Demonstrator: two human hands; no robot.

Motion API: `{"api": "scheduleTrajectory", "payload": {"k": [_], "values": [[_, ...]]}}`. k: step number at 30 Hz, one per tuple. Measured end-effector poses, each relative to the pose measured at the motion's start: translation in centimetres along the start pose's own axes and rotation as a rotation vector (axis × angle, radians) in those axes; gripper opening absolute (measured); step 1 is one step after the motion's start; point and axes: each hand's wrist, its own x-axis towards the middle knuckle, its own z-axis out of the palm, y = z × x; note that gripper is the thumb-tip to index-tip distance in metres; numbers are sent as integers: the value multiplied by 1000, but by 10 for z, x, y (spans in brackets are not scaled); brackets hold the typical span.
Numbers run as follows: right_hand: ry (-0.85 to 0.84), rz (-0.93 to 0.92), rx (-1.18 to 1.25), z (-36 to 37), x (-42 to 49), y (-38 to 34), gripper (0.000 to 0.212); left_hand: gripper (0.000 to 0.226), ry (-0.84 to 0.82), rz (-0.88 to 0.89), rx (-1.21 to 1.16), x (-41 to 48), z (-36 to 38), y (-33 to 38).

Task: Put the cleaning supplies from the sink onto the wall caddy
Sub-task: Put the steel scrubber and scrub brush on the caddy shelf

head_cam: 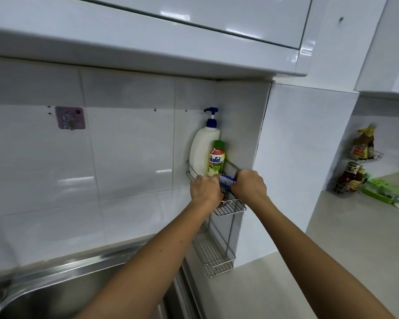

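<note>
A wire wall caddy (230, 209) hangs in the tiled corner, with a lower shelf (213, 254) beneath. On its upper shelf stand a white pump bottle (203, 150) and a green-capped dish soap bottle (216, 158). Both my hands are over the upper shelf's front. My right hand (248, 184) grips a blue and white scrub brush (227, 179) at the shelf rim. My left hand (204, 188) is closed beside the brush, over a metal scourer (225, 195) lying in the shelf; whether it grips the scourer is unclear.
A steel sink (55, 288) lies at the lower left. A pink adhesive hook (70, 118) sticks to the tiles. On the right counter stand a corner rack with sauce bottles (352, 178) and a green item (382, 188). White cabinets overhang above.
</note>
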Motion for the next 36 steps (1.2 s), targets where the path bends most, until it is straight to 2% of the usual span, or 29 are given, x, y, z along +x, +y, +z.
{"api": "scheduleTrajectory", "payload": {"k": [4,14,20,25,31,36], "values": [[15,-15,-9,2,0,5,29,32,25,28,-114,-4,1,-4],[-39,-66,-15,2,5,0,45,27,-27,-4,-249,-7,3,-10],[-201,-121,27,-14,1,10,51,25,-53,-28,-298,-11,-3,-8],[-222,-169,30,-24,-6,15,44,25,-8,-13,-308,-16,-2,-5],[-149,-170,86,-19,-6,13,36,20,-8,11,-300,-16,0,-5],[-170,-168,66,-24,0,17,39,17,-22,25,-302,-16,-1,-5]]}}
